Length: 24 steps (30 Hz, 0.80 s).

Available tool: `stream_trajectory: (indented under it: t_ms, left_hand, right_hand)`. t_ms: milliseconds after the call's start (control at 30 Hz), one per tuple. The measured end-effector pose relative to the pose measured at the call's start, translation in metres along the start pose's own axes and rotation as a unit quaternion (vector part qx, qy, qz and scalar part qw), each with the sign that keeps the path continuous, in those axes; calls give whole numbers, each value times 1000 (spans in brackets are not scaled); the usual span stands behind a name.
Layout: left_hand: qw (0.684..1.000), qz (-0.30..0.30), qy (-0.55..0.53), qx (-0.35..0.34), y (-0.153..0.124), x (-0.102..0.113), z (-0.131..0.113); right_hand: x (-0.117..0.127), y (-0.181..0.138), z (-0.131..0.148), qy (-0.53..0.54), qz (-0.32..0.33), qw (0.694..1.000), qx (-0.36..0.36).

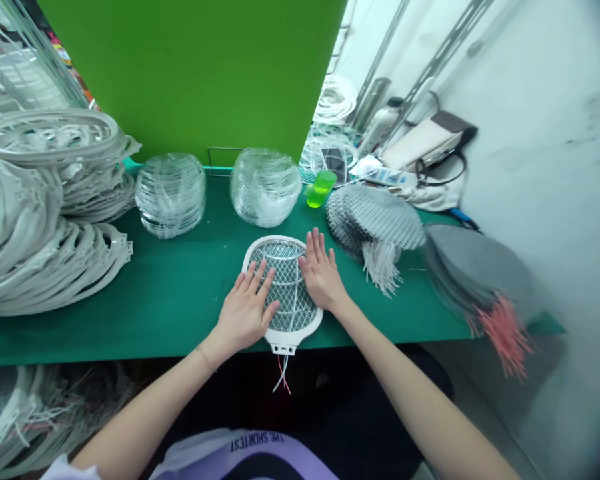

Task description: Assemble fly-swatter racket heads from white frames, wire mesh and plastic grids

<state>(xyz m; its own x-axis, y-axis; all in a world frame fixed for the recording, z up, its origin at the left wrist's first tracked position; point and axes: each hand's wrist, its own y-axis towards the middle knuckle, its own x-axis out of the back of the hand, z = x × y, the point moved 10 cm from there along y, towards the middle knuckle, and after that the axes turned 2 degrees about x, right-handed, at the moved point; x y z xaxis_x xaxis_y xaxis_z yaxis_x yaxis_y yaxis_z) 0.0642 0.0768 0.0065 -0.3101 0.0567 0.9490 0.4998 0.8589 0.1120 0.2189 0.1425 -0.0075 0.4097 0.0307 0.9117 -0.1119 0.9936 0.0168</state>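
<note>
A white racket-shaped frame with metal mesh, like the head of an electric fly swatter (286, 301), lies flat at the table's front edge. Red and white wires (283, 377) hang from its neck over the edge. My left hand (245, 307) rests on the left part of the rim and mesh, fingers spread. On the right side of the rim lies my right hand (323, 270), its fingers stretched out. Neither hand grips anything. Behind the swatter head stand two stacks of clear plastic rings, one on the left (171, 197) and one nearer the middle (266, 188).
White frames (55, 260) are piled at the left of the green table (180, 320). To the right lie a stack of mesh sheets (380, 217) with white wires and grey sheets (475, 260) with red wires. A green container (321, 189) stands behind. A green panel (195, 73) rises at the back.
</note>
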Motion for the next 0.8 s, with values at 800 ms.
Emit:
stream_trajectory:
  t_ms: [800]
  left_hand:
    - [998, 43, -18, -47, 88, 6, 21]
  right_hand:
    - [-11, 29, 28, -34, 57, 987, 143]
